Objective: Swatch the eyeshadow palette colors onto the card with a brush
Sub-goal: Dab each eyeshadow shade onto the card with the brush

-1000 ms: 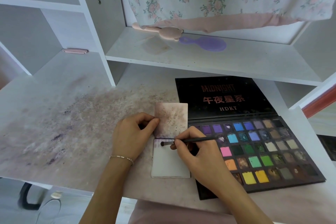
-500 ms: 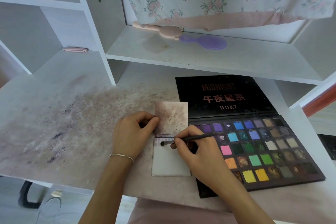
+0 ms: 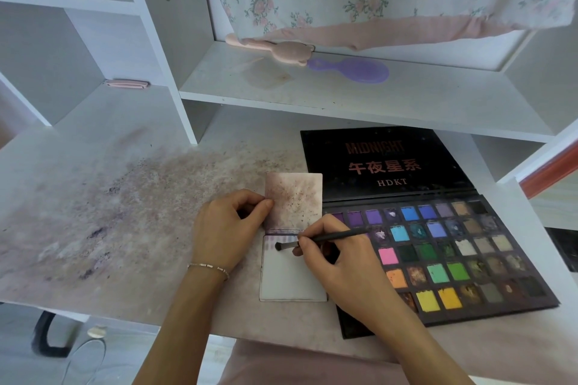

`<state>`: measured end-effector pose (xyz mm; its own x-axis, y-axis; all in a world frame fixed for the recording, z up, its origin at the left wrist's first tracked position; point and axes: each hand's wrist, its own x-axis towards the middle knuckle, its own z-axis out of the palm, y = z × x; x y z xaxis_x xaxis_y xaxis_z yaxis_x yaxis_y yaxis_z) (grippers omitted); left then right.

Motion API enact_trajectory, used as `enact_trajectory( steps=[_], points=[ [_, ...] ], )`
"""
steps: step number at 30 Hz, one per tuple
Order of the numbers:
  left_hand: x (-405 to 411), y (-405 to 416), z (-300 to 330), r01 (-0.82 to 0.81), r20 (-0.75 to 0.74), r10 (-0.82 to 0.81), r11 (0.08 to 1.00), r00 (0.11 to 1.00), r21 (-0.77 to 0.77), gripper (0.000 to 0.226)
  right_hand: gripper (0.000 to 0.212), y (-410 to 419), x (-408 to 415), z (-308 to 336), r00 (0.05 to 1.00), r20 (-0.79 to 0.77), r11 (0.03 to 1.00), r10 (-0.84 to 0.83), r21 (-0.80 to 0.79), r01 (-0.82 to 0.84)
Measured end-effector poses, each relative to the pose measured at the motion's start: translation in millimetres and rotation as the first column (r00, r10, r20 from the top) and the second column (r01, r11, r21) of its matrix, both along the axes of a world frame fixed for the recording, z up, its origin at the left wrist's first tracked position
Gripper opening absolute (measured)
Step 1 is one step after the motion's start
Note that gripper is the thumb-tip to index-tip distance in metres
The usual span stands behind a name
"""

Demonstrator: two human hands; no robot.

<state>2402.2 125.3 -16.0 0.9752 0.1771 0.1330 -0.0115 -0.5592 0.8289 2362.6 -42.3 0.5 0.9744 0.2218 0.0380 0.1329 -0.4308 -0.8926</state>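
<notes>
Comparing with a second ago, your thin black brush has barely shifted; its tip sits at the top left of the white rectangular card, beside faint purple strokes, so swatching looks barely started. Your right hand pinches the brush; your left hand pinches the stained upper sheet. Count: one brush, one card, one open multicoloured eyeshadow palette touching the card's right edge.

Brush tip, in my right hand, shifted slightly rightward along the card top edge since one second ago, faint purple strokes now showing left of the tip
</notes>
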Motion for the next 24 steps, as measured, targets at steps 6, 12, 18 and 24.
enact_trajectory(
  steps=[6,12,18,24],
  points=[
    [-0.3,0.0,-0.1,0.000,0.001,0.000,1.000,1.000,0.005,0.017,0.013,0.4,0.4,0.7,1.000,0.012,1.000,0.000,-0.001,0.000],
    [0.2,0.1,-0.7,-0.007,-0.002,0.007,1.000,1.000,0.005,0.020,0.014,0.1,0.1,1.5,1.000,0.003,1.000,0.016,-0.009,-0.016],
    [-0.4,-0.2,-0.2,-0.006,-0.004,0.006,1.000,1.000,-0.001,0.020,0.011,-0.1,0.1,1.0,1.000,0.001,1.000,0.013,0.000,-0.013],
    [-0.5,-0.2,0.3,-0.007,0.000,0.007,1.000,1.000,0.007,0.021,0.014,1.0,0.5,2.1,1.000,0.005,1.000,0.011,0.000,-0.011]
  ],
)
